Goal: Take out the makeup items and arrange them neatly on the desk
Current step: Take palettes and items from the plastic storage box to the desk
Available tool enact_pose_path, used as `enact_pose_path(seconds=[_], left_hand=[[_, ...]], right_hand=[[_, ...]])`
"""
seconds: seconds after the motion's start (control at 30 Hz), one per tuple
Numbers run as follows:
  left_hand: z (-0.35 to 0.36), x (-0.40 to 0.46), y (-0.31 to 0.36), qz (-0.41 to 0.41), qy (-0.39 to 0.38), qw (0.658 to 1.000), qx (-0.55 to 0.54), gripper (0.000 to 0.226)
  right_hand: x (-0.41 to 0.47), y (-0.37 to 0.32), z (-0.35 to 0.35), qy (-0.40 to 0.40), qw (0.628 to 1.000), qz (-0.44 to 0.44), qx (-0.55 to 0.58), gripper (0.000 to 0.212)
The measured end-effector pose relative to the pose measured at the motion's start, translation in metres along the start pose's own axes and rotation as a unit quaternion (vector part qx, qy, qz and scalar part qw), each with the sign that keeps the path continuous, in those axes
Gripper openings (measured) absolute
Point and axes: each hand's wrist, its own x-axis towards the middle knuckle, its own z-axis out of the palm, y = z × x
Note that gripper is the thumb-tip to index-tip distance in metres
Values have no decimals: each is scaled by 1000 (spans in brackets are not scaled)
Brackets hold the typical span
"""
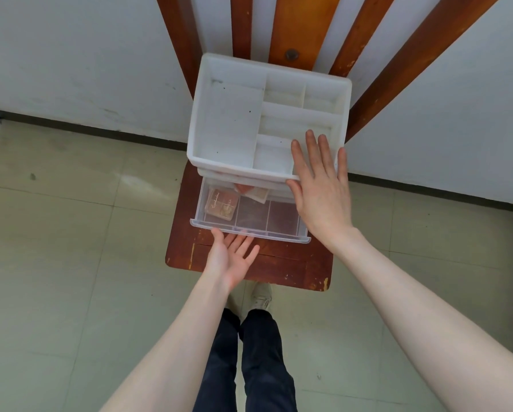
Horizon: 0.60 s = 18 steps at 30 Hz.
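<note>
Clear drawer (250, 226) stood pulled out of the white organizer (267, 114) on a wooden chair (249, 263).

The organizer's top tray showed several divided compartments holding nothing visible. The drawer, split by clear dividers, held a pinkish palette (221, 206) in its left section and what looked like another pink item (250, 190) further back, half hidden under the organizer. The right hand (319, 185) lay flat with straight, spread fingers on the organizer's front right corner. The left hand (231, 257) was palm up, fingers loosely extended, fingertips touching the drawer's front lip just below the palette, gripping nothing.
</note>
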Motion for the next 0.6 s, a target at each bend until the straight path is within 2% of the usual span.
enact_pose_path(seconds=[0.27,0.33,0.37,0.4,0.43,0.47,0.53,0.57,0.6], left_hand=[[-7,-5,2,-4,17,1000,16,57],[-4,-14,5,-7,43,994,102,50],[-2,-21,5,6,68,980,189,44],[0,-28,5,45,99,949,296,36],[-1,-34,6,119,127,896,409,27],[-3,-40,8,224,138,815,517,21],[-8,-46,15,430,99,594,673,19],[-10,-44,20,480,69,486,727,23],[-11,-40,26,483,47,397,779,28]], right_hand=[[-1,-3,-4,-1,1000,6,31,56],[-5,-6,-8,28,997,11,73,52],[-11,-8,-9,57,992,14,108,48],[-20,-11,-9,93,985,13,146,44],[-30,-14,-7,124,976,9,180,40],[-42,-19,-3,138,969,-1,204,36],[-61,-27,7,99,971,-36,215,30],[-66,-31,15,33,977,-50,206,31],[-68,-34,23,-52,980,-55,185,35]])
